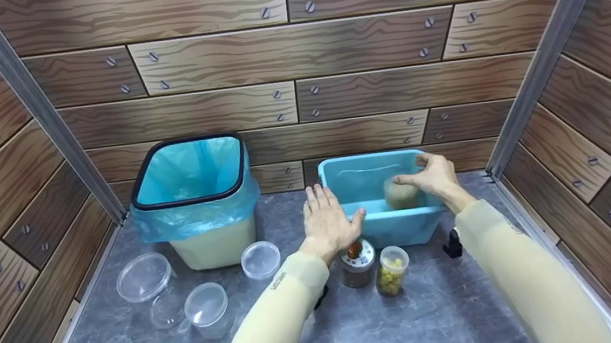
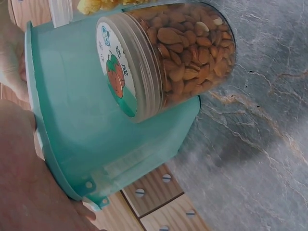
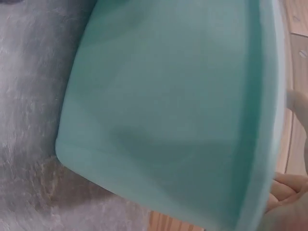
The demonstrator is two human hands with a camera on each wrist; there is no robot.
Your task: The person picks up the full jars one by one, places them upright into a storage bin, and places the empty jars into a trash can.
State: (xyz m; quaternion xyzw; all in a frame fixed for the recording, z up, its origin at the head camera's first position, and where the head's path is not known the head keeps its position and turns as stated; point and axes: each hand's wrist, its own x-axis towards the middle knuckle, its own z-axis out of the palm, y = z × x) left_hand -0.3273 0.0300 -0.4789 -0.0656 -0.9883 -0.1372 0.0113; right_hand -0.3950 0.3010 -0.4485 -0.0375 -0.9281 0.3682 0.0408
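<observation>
A light-blue plastic bin (image 1: pixel 407 229) stands on the grey marbled table. My left hand (image 1: pixel 325 222) lies with straight fingers over the bin's front left corner, holding nothing; in the left wrist view it is at the rim. My right hand (image 1: pixel 432 177) reaches over the bin's right side and grips a clear container with beige contents (image 1: pixel 402 195) inside it; the right wrist view hides the container behind the bin wall. Before the bin stand a lidded jar of almonds (image 2: pixel 190 53) with a persimmon label and a clear tub of yellow pieces (image 1: pixel 392 274).
Left of the bin stands a cream trash can (image 1: pixel 215 245) with a blue bag and black rim. Clear empty-looking tubs (image 1: pixel 207 307) and a round clear lid or tub (image 1: pixel 143 278) sit on the table at left. Wood-patterned walls enclose the back and sides.
</observation>
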